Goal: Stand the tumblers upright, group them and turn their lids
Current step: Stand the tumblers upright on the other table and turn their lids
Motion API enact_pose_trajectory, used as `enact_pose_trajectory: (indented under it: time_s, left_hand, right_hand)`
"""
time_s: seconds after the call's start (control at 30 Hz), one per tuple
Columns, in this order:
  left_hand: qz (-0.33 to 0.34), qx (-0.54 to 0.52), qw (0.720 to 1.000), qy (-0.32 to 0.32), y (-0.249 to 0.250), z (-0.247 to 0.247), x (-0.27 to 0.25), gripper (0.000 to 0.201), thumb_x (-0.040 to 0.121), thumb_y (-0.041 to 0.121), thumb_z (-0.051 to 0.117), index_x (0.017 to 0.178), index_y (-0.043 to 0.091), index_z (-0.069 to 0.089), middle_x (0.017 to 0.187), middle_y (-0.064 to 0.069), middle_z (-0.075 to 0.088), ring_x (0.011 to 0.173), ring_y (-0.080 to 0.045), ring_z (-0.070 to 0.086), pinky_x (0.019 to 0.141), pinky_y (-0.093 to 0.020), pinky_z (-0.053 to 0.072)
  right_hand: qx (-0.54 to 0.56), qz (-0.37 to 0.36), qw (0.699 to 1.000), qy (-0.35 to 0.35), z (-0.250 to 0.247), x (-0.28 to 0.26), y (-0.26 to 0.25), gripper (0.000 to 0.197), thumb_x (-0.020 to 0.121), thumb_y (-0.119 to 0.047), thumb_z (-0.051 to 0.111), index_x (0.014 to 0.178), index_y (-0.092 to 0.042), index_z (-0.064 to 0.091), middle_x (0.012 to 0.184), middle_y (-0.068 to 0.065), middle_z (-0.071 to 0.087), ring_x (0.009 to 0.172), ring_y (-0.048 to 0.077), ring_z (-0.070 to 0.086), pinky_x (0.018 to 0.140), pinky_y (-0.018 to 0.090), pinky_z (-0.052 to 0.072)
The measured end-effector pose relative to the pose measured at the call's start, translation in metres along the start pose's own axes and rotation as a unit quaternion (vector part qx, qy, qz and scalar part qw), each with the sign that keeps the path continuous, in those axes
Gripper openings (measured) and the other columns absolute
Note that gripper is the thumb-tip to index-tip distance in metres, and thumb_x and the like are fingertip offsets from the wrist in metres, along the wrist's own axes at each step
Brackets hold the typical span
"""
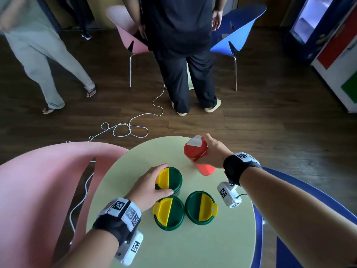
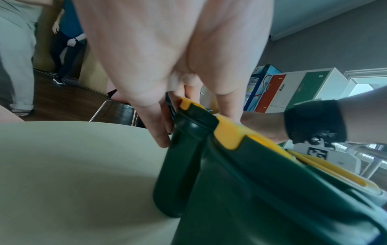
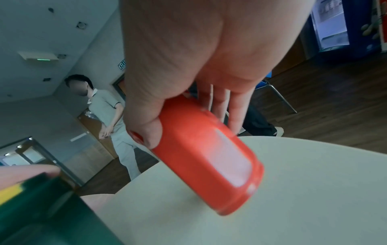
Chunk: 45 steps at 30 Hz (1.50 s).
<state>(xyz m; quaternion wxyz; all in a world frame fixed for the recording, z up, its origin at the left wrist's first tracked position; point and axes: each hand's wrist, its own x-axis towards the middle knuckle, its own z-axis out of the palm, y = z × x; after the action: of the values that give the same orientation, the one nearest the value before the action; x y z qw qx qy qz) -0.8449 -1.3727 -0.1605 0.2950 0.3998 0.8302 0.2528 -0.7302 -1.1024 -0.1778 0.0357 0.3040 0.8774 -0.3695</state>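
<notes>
Right hand (image 1: 211, 151) is wrapped round the red tumbler (image 1: 197, 151), thumb on one side, fingers on the other. The tumbler is tilted, lid end leaning away from the person, base end low over the round table (image 1: 212, 238); can't tell if the base touches. It sits apart from the green group.

Left hand (image 1: 149, 186) is curled over the rim of the far green tumbler (image 1: 172, 179), thumb and fingers round the lid edge. Two more green tumblers, near-left (image 1: 168, 213) and near-right (image 1: 201, 207), stand upright just beside it, yellow flaps pointing different ways.

Risks, as I judge them:
- Red one is held by the side wall only, mid-tilt. If the base lands on its edge it can skid or roll off the far edge of the table, which is close.
- Bringing red into the group could clip the far green one and knock it into its neighbours; they're packed tight.
- Twisting a lid one-handed may spin the whole tumbler rather than the lid.
</notes>
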Motion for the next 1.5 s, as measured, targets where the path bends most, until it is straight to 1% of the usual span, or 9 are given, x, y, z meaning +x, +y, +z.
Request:
enact_pose_trajectory:
  time_s: [0.2, 0.33, 0.5, 0.6, 0.7, 0.83, 1.03, 1.27, 1.5]
  left_hand:
    - [-0.011, 0.008, 1.000, 0.001, 0.003, 0.000, -0.001, 0.081, 0.081, 0.037, 0.081, 0.150, 0.041, 0.037, 0.154, 0.013, 0.045, 0.138, -0.013, 0.046, 0.114, -0.033, 0.039]
    - [-0.016, 0.019, 1.000, -0.006, 0.005, 0.000, -0.002, 0.082, 0.083, 0.038, 0.079, 0.152, 0.038, 0.035, 0.156, 0.011, 0.043, 0.140, -0.015, 0.045, 0.114, -0.034, 0.039]
    - [-0.026, 0.019, 0.999, -0.010, 0.007, 0.000, -0.003, 0.084, 0.083, 0.037, 0.079, 0.154, 0.036, 0.034, 0.158, 0.009, 0.041, 0.141, -0.017, 0.043, 0.116, -0.035, 0.037]
    - [-0.028, 0.022, 0.999, -0.014, 0.008, -0.001, -0.003, 0.085, 0.083, 0.037, 0.079, 0.154, 0.036, 0.033, 0.159, 0.008, 0.040, 0.142, -0.018, 0.042, 0.116, -0.036, 0.037]
    - [-0.040, 0.018, 0.999, -0.021, 0.011, -0.004, -0.002, 0.085, 0.084, 0.042, 0.077, 0.155, 0.034, 0.032, 0.160, 0.006, 0.038, 0.142, -0.019, 0.042, 0.115, -0.036, 0.037]
    - [-0.092, 0.005, 0.996, 0.012, 0.009, -0.006, 0.002, 0.077, 0.086, 0.048, 0.072, 0.152, 0.025, 0.039, 0.150, 0.003, 0.050, 0.135, -0.021, 0.050, 0.110, -0.037, 0.041]
    - [-0.102, 0.020, 0.994, 0.027, 0.002, -0.003, 0.005, 0.030, 0.090, 0.048, 0.065, 0.111, 0.027, 0.069, 0.103, 0.005, 0.074, 0.098, -0.022, 0.067, 0.086, -0.037, 0.053]
    - [-0.117, -0.039, 0.990, 0.060, 0.002, 0.000, 0.006, 0.026, 0.090, 0.044, 0.067, 0.097, 0.021, 0.077, 0.088, 0.003, 0.076, 0.087, -0.023, 0.069, 0.082, -0.037, 0.056]
    - [-0.120, -0.058, 0.987, 0.090, 0.014, 0.001, 0.012, 0.025, 0.090, 0.038, 0.068, 0.083, 0.015, 0.077, 0.075, -0.001, 0.073, 0.079, -0.027, 0.068, 0.076, -0.035, 0.055]
  right_hand:
    - [0.077, 0.016, 0.997, 0.026, 0.009, -0.041, 0.023, 0.096, 0.063, -0.029, 0.093, 0.139, -0.025, 0.036, 0.116, 0.001, 0.063, 0.107, 0.028, 0.062, 0.089, 0.036, 0.050]
    - [0.082, 0.022, 0.995, 0.043, 0.025, -0.058, 0.035, 0.105, 0.058, -0.035, 0.097, 0.138, -0.030, 0.030, 0.129, 0.001, 0.061, 0.112, 0.024, 0.060, 0.093, 0.032, 0.047]
    - [0.067, 0.012, 0.997, 0.044, 0.031, -0.072, 0.038, 0.111, 0.051, -0.046, 0.097, 0.138, -0.042, 0.028, 0.131, -0.003, 0.064, 0.115, 0.022, 0.064, 0.101, 0.044, 0.054]
    - [0.094, 0.007, 0.995, 0.019, 0.021, -0.079, 0.034, 0.113, 0.060, -0.034, 0.097, 0.148, -0.043, 0.027, 0.138, -0.002, 0.059, 0.117, 0.016, 0.062, 0.104, 0.039, 0.053]
    - [0.085, -0.004, 0.996, 0.000, 0.000, -0.082, 0.026, 0.092, 0.079, -0.025, 0.085, 0.152, -0.038, 0.032, 0.144, -0.001, 0.056, 0.117, 0.009, 0.058, 0.104, 0.035, 0.053]
    - [0.074, 0.024, 0.997, -0.002, -0.029, -0.066, 0.010, 0.058, 0.090, -0.021, 0.066, 0.145, -0.033, 0.052, 0.143, -0.002, 0.062, 0.124, 0.017, 0.061, 0.105, 0.035, 0.050]
    - [-0.119, 0.008, 0.991, -0.065, -0.035, -0.042, -0.014, 0.041, 0.099, -0.031, 0.061, 0.140, -0.030, 0.062, 0.143, -0.003, 0.062, 0.127, 0.021, 0.060, 0.108, 0.035, 0.048]
    - [-0.100, 0.091, 0.988, -0.077, -0.037, -0.040, -0.020, 0.027, 0.093, -0.028, 0.067, 0.117, -0.021, 0.074, 0.105, 0.002, 0.078, 0.082, 0.017, 0.079, 0.086, 0.033, 0.063]
    - [-0.029, 0.114, 0.991, -0.056, -0.026, -0.055, -0.019, 0.019, 0.090, -0.016, 0.065, 0.102, -0.016, 0.079, 0.091, 0.008, 0.081, 0.068, 0.015, 0.079, 0.071, 0.026, 0.062]
